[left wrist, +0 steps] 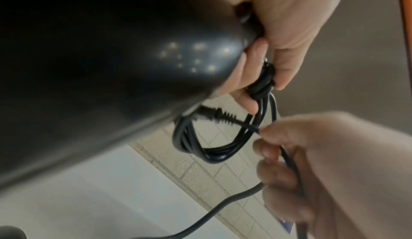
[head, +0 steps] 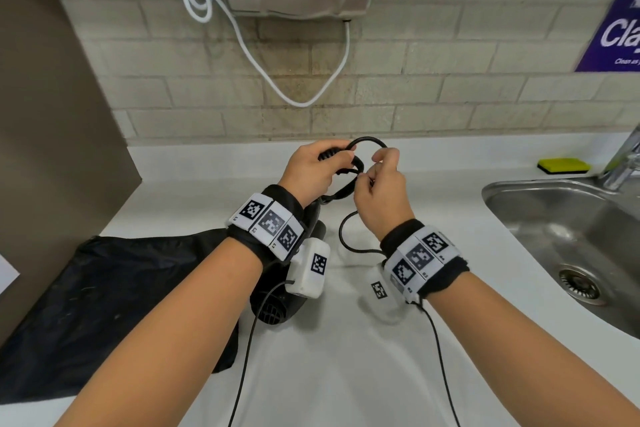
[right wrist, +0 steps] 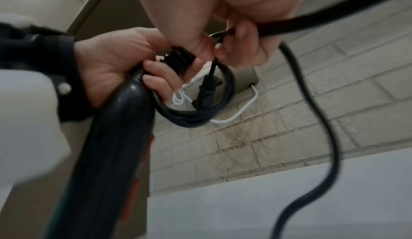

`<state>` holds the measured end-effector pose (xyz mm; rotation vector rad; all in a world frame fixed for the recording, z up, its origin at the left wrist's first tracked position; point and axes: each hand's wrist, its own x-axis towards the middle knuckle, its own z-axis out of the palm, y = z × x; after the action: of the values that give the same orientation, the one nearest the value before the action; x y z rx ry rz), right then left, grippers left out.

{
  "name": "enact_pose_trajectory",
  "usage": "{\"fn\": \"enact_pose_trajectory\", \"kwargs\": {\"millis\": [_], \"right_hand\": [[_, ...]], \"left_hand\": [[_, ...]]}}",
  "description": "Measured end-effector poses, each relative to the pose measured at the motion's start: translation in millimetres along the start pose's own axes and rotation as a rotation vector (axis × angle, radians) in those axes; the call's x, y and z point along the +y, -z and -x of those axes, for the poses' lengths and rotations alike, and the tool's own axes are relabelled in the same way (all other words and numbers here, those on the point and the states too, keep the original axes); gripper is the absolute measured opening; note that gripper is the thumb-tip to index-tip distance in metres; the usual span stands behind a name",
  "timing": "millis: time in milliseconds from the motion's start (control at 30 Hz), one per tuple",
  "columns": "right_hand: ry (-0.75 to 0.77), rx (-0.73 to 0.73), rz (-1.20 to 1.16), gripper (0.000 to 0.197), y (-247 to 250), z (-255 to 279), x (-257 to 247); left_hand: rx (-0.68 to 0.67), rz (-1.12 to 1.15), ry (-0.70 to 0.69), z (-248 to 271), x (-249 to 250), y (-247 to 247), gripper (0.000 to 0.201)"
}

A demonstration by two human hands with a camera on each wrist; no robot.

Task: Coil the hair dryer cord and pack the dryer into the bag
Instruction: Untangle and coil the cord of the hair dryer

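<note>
Overhead, from the head camera, both hands meet above the white counter (head: 346, 340) near the tiled wall: the left hand (head: 311, 173) is curled round the handle end of the black hair dryer (head: 277, 305), whose body hangs down under the wrist toward the counter, while the right hand (head: 381, 187) pinches the black cord (head: 367, 141) where a loop arches between the two hands. A slack length of cord curves down under the right wrist. The black bag (head: 104, 298) lies flat on the counter to the left, partly under the left forearm, and a steel sink (head: 554, 218) sits to the right. Closer in, the left wrist camera shows the left fingers (left wrist: 245, 77) wrapped about the dryer's handle and several gathered turns of cord, with the right fingertips (left wrist: 272, 151) closed on a strand just beside the coil. Lastly, the right wrist camera shows the coil (right wrist: 200, 116) hanging below the left hand's grip, the right hand's fingers clamped on the cord above it.
</note>
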<state>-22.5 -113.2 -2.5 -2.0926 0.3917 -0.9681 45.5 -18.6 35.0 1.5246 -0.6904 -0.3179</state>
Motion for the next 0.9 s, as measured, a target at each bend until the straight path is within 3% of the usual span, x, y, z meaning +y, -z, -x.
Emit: {"fn": "enact_pose_trajectory", "kwargs": {"millis": [300,400,500,633,700,800,833,900], "right_hand": [[-0.073,0.168,-0.220,0.018,-23,-3,-27],[-0.051,0.094,-0.176,0.021,-24,-1,-25],[0.029,-0.017,0.024,0.020,-11,-3,-21],[0.173,0.220,0.080,0.017,17,-25,-22],[0.173,0.095,0.130,0.029,24,-42,-18],[0.227,-0.380,0.186,0.056,31,-56,-7],[0.260,-0.500,0.195,0.057,34,-59,-6],[0.338,-0.598,0.243,0.048,39,-61,-2]], "left_hand": [[0.002,-0.042,0.019,-2,0,4,0.014],[0.012,-0.043,0.040,-5,-1,11,0.014],[0.062,-0.041,0.044,-9,-4,20,0.018],[0.030,-0.027,0.047,-8,-2,24,0.020],[-0.039,-0.053,0.050,-8,0,25,0.020],[-0.163,-0.088,0.055,-6,1,24,0.016],[-0.191,-0.092,0.054,-5,2,24,0.016],[-0.221,-0.083,0.054,-5,2,24,0.018]]}}
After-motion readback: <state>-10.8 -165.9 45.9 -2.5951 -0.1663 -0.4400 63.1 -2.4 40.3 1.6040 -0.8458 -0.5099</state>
